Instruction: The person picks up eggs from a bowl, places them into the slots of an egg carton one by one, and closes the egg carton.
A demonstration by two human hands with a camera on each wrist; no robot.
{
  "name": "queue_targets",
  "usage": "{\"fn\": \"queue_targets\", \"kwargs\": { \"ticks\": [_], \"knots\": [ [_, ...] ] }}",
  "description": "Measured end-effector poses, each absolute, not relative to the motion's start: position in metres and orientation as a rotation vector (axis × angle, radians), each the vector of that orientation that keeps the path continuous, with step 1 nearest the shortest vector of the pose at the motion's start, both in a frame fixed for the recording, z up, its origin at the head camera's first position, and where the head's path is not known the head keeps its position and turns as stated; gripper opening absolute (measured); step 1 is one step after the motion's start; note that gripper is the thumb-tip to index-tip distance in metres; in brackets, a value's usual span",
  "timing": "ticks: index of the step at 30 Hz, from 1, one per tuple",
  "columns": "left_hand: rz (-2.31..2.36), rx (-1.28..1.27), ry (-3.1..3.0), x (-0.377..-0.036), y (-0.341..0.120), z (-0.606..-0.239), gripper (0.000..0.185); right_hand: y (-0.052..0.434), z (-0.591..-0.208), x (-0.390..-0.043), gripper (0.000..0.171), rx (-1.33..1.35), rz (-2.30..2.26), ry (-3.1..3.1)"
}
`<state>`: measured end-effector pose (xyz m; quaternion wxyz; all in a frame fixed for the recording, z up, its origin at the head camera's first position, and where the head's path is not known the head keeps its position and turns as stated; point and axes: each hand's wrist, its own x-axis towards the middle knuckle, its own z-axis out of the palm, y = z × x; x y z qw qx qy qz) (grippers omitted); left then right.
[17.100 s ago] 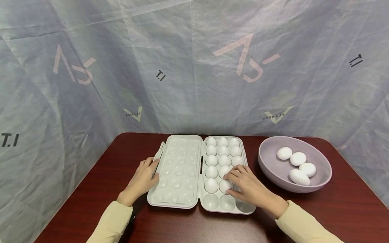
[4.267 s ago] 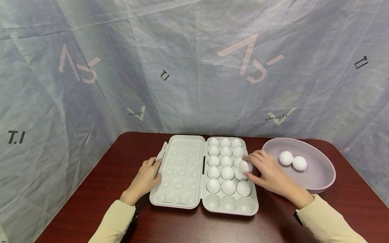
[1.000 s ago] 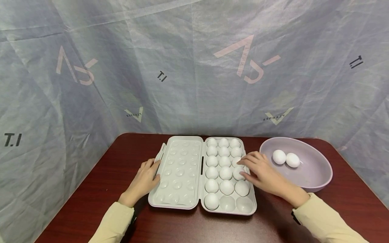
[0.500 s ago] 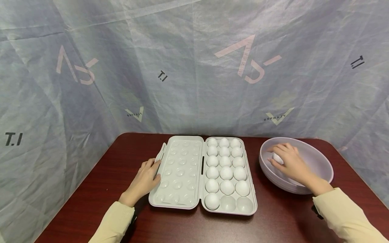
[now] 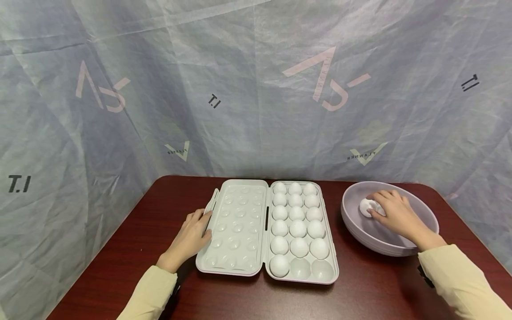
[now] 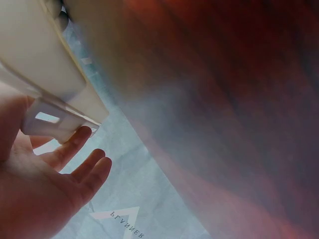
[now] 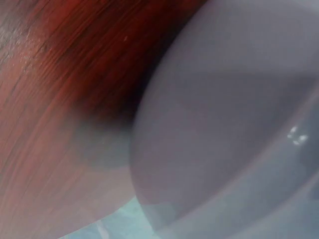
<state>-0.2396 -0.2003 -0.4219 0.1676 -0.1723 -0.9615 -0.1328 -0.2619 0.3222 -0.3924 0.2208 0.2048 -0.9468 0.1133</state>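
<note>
Right hand (image 5: 394, 213): gone from the tray (image 5: 300, 269) to the bowl (image 5: 370, 229) since a second ago; fingers bent beside an egg (image 5: 364, 207), cannot tell if gripping.
Egg: inside the bowl's left part; probably light, smooth, fragile; pinch gently round its middle.
Left hand (image 5: 190, 233): clasping the lid flap (image 6: 67, 122).
Bowl: raised rim, lift over.
Worktop (image 5: 298, 302): narrow strip between bowl and tray.
</note>
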Motion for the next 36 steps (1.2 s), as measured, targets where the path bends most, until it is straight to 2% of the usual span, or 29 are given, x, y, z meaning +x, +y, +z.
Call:
{"fn": "queue_targets", "kwargs": {
  "ticks": [29, 36],
  "knots": [
    [-0.366, -0.495, -2.733, -0.240, -0.200, -0.421, 0.046, 0.326, -0.403, -0.278, 0.046, 0.437, 0.259, -2.828],
    [-0.375, -0.487, -2.741, -0.241, -0.200, -0.420, 0.047, 0.326, -0.401, -0.279, 0.043, 0.416, 0.314, -2.860]
  ]
}}
